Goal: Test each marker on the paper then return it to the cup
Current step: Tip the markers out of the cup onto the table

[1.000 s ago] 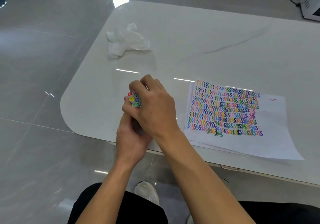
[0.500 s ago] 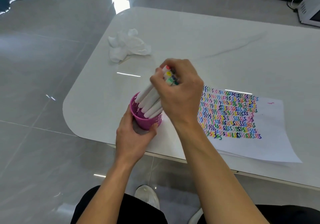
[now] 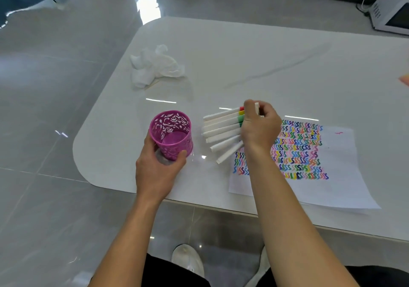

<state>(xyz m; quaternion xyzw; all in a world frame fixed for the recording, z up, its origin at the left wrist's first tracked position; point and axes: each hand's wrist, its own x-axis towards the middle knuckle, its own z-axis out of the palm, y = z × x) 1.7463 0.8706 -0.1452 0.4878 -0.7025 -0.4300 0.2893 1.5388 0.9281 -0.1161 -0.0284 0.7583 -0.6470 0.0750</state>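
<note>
Right hand (image 3: pixel 260 129) now grips the fanned marker bundle (image 3: pixel 223 131) clear of the cup (image 3: pixel 171 135), beside the paper (image 3: pixel 332 176). Left hand (image 3: pixel 158 167) still holds the emptied cup on the desk (image 3: pixel 243 60).

The left hand (image 3: pixel 158 171) curls round the cup (image 3: pixel 170 120) from its near side. Right of the cup, the right hand (image 3: pixel 260 129) grips fanned markers (image 3: pixel 221 129), knuckles up.

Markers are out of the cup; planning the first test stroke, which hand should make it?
Likely right: the right hand grips the markers at the paper; the left hand holds the empty cup.
</note>
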